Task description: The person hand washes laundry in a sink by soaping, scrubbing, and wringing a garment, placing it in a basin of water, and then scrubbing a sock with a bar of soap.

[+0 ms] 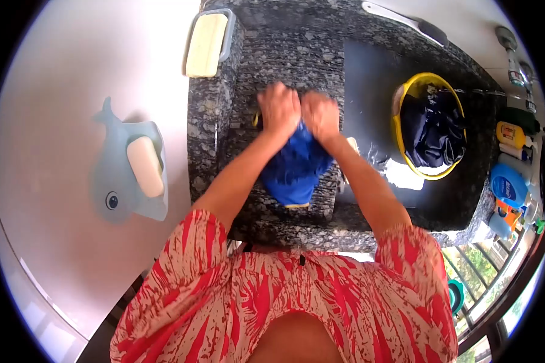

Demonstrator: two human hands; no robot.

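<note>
A blue cloth (293, 172) lies bunched on the ridged part of the dark stone washboard (290, 48). Both hands are at its far end, side by side and nearly touching. My left hand (279, 110) is curled closed on the cloth, and my right hand (321, 115) is closed on it just to the right. The fingertips are slightly blurred. The near end of the cloth, with a thin yellowish edge, spreads toward me between my forearms.
Right of the washboard, a yellow bucket (397, 130) holds dark wet cloth under a tap (513, 66). A soap bar (207, 45) sits in a tray at the back left, another (145, 166) on a whale-shaped holder (112, 157). A brush (406, 21) and several bottles (508, 184) line the edges.
</note>
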